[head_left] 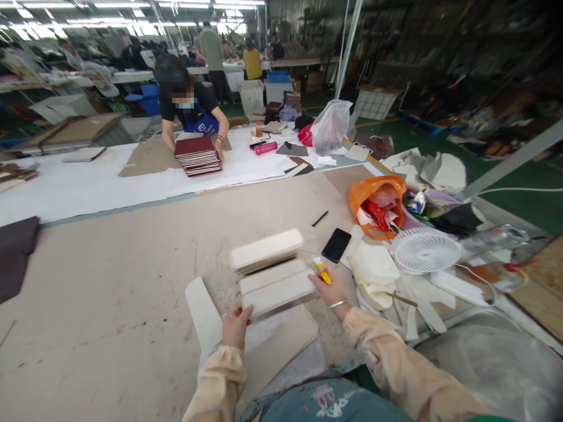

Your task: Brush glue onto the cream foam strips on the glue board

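A long off-white strip with rounded corners point(279, 292) is held up by its two ends over the work table. My left hand point(236, 325) pinches its near left corner, thumb on top. At the right end, my right hand point(329, 286) touches the strip and also grips a yellow tool point(323, 272). Just behind the held strip lies another pale strip point(272, 275), partly covered. Beyond it stands a small stack of cream strips point(267, 249). One loose strip point(203, 313) lies left of my left hand, and a wider beige piece point(281, 351) rests on white sheets below.
To the right are a black phone point(336, 245), an orange bag point(376, 202), a white fan point(426, 250) and scraps. A black pen-like object point(320, 218) lies behind the strips. Across the table point(132, 252), a person in a blue apron holds a stack of maroon pieces point(197, 156).
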Available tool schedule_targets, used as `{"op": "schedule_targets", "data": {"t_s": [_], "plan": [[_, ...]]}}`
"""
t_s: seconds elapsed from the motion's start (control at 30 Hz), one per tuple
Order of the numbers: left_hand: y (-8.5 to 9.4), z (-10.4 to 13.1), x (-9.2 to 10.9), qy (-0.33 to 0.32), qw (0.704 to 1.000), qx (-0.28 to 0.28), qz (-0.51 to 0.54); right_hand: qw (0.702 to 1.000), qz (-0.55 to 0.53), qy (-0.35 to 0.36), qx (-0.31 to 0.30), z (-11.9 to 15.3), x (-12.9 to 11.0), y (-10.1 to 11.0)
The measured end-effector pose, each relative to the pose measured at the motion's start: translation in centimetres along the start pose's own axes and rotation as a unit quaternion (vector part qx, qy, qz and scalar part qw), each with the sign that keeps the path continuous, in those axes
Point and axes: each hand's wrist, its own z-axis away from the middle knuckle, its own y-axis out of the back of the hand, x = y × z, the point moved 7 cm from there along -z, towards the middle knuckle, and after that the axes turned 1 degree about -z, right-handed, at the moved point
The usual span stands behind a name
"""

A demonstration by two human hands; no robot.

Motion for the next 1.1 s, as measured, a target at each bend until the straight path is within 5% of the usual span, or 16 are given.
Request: {"op": "schedule_targets", "data": {"t_s": [0.3,0.7,0.93,1.1], "plan": [[0.5,-5.1,2.3,-0.072,0.984,0.101,-0.129,0.999,0.029,-0.019,0.009,-3.5,0.8,-3.1],[0.1,-6.1,3.3,-0.115,0.93,0.159,-0.31,0.985,0.167,0.02,-0.021,-4.8,2.2,-4.0],[0.0,-5.3,2.9,-0.196,0.886,0.127,-0.4,0.983,0.137,0.102,-0.065,-2.4,0.0,-0.2],[2.0,-1.7,0.1,-0.213,0.861,0.077,-0.456,0.993,0.053,0.054,-0.09,2.9,-0.8,7.9]]}}
